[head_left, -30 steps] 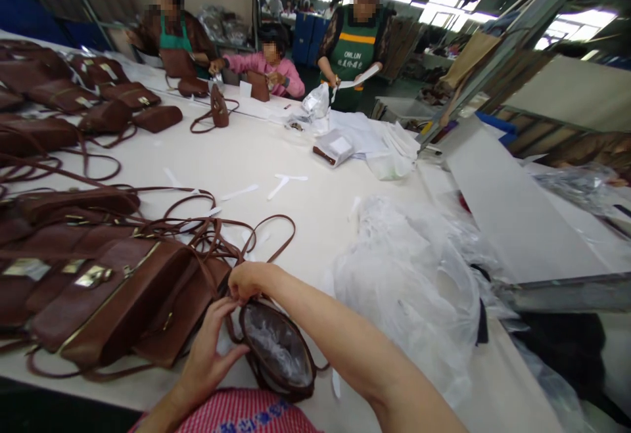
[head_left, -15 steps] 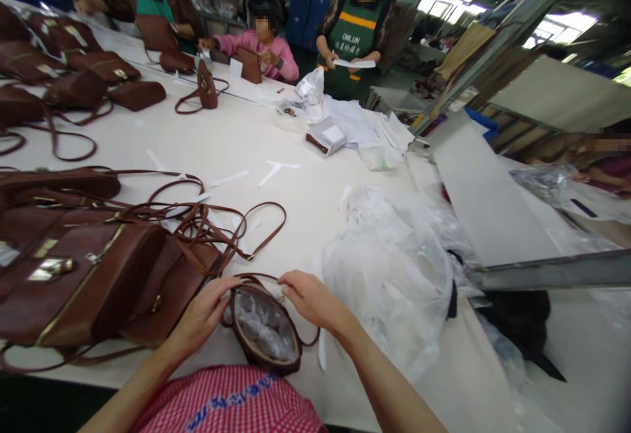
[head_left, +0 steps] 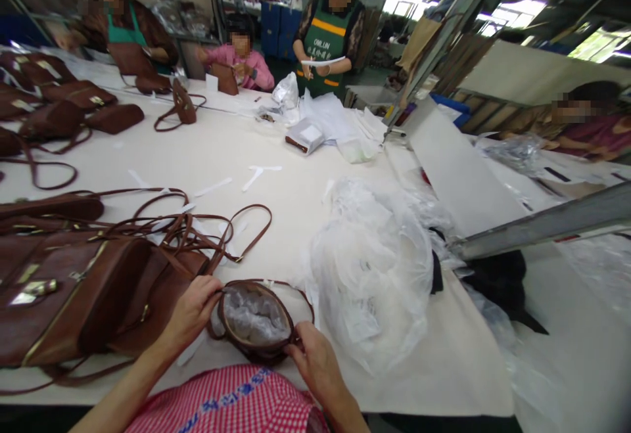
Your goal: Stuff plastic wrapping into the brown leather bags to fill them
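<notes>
as before, right hand (head_left: 315,361) now grips bag (head_left: 254,320) nearer.

just the one head cam, looking forward and down across the table (head_left: 276,157), sitting close over both hands (head_left: 192,311) at the bottom edge, co-workers facing it from the far side

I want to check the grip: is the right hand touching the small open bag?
Touching. In the head view the right hand has its fingers on the near rim of the small open bag, with no gap visible.
</notes>
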### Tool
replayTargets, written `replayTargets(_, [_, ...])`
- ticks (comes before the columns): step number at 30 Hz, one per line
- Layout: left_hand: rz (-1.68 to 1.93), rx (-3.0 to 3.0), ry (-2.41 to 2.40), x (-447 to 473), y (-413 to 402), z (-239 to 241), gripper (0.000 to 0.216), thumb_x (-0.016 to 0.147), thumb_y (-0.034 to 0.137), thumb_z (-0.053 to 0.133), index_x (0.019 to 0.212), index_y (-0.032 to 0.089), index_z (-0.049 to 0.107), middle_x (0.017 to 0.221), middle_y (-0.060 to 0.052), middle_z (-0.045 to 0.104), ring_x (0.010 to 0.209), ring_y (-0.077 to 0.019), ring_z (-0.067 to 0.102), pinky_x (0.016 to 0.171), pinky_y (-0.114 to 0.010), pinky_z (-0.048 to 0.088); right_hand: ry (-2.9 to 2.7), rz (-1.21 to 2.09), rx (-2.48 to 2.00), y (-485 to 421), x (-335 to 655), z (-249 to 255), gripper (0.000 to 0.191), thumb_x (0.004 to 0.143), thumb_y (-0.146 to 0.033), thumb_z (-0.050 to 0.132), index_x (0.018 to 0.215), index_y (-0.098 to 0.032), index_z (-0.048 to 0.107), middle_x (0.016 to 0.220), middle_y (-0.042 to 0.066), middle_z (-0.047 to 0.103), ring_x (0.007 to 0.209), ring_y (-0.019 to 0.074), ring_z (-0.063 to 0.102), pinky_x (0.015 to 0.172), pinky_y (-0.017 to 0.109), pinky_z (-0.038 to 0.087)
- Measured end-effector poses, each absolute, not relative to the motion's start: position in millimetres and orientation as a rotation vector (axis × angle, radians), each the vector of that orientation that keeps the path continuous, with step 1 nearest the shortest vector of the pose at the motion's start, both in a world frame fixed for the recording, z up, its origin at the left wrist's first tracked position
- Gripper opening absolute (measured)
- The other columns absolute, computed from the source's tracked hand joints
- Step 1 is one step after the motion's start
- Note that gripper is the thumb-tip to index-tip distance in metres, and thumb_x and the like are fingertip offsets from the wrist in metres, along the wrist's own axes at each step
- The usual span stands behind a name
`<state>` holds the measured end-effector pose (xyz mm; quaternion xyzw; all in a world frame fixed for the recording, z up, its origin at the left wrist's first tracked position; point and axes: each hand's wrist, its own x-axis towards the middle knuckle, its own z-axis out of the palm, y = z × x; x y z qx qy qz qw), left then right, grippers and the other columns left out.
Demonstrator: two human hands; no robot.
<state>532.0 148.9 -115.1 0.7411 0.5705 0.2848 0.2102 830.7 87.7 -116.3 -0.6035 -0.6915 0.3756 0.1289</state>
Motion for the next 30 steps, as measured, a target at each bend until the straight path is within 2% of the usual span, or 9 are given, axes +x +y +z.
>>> replayTargets(6, [0.754,2.030,1.553,532.1,129.8,-113.2,0.020,0.096,0.030,0.045,0.087,0.022,0.061,0.084,-0.003,0.063,0.085,-0.0208,0.058,0.078,-0.032,0.050,-1.960,1.054,-1.649,95.7,858.9,-129.3,0.012,0.086,-0.013,0.050,0.088,-0.024,0.055,0.086,0.004,0.069,0.083,0.0247,0.068,0.074,0.035,0.054])
replayTargets(9, [0.767,1.971,1.515,540.6,118.9,-110.4,0.020,0.096,0.027,0.042,0.085,0.022,0.057,0.094,-0.004,0.061,0.094,-0.0213,0.057,0.086,-0.034,0.048,-2.002,1.028,-1.608,98.8,872.8,-140.0,0.013,0.087,-0.015,0.051,0.089,-0.025,0.059,0.085,0.004,0.071,0.081,0.0244,0.070,0.071,0.035,0.056])
replayTargets(11, [0.745,1.895,1.493,547.8,112.6,-105.4,0.018,0.096,0.025,0.040,0.085,0.022,0.054,0.099,-0.005,0.060,0.096,-0.0207,0.056,0.089,-0.034,0.047,-2.069,0.892,-1.555,101.7,880.1,-137.4,0.019,0.086,-0.015,0.049,0.094,-0.025,0.062,0.087,0.004,0.073,0.081,0.0241,0.071,0.071,0.034,0.057])
replayTargets(14, [0.663,1.790,1.482,558.5,105.2,-93.9,0.019,0.096,0.027,0.035,0.083,0.022,0.049,0.089,-0.004,0.056,0.085,-0.0197,0.055,0.080,-0.032,0.047,-2.066,0.608,-1.417,109.1,879.5,-107.3,0.037,0.088,-0.011,0.040,0.115,-0.024,0.063,0.107,0.008,0.073,0.098,0.0227,0.071,0.084,0.033,0.058])
replayTargets(16, [0.594,1.769,1.458,564.1,102.7,-84.8,0.021,0.095,0.031,0.034,0.081,0.023,0.046,0.083,-0.002,0.053,0.079,-0.0197,0.054,0.075,-0.032,0.044,-2.041,0.597,-1.286,115.6,866.7,-74.8,0.036,0.094,-0.011,0.038,0.119,-0.024,0.061,0.113,0.008,0.071,0.106,0.0195,0.068,0.092,0.031,0.056])
replayTargets(19, [0.480,1.747,1.417,567.6,103.8,-70.6,0.020,0.093,0.033,0.037,0.078,0.022,0.045,0.080,-0.001,0.052,0.077,-0.0196,0.052,0.072,-0.031,0.041,-2.110,0.873,-1.065,123.1,832.2,-36.2,0.027,0.098,-0.013,0.044,0.115,-0.024,0.061,0.109,0.005,0.071,0.102,0.0169,0.067,0.093,0.028,0.054])
replayTargets(21, [0.423,1.726,1.412,566.4,106.2,-60.4,0.017,0.090,0.031,0.039,0.078,0.022,0.046,0.079,-0.001,0.053,0.077,-0.0196,0.051,0.072,-0.031,0.040,-2.254,0.994,-1.034,123.3,807.2,-29.2,0.024,0.092,-0.011,0.055,0.112,-0.022,0.063,0.106,0.005,0.071,0.097,0.0200,0.067,0.088,0.031,0.055])
replayTargets(25, [0.419,1.708,1.482,560.0,107.3,-40.4,0.014,0.086,0.027,0.038,0.080,0.022,0.049,0.081,-0.002,0.057,0.079,-0.0202,0.054,0.073,-0.032,0.039,-2.426,0.987,-1.061,113.5,773.0,-44.2,0.027,0.079,-0.005,0.071,0.102,-0.018,0.064,0.098,0.006,0.070,0.092,0.0249,0.066,0.080,0.034,0.054])
replayTargets(30, [0.505,1.468,1.560,556.5,103.6,-34.5,0.014,0.079,0.032,0.044,0.084,0.022,0.051,0.074,0.002,0.055,0.073,-0.0194,0.055,0.068,-0.030,0.040,-2.249,1.018,-1.115,107.1,750.9,-50.3,0.025,0.080,-0.005,0.072,0.099,-0.017,0.061,0.098,0.006,0.067,0.090,0.0218,0.064,0.080,0.032,0.052])
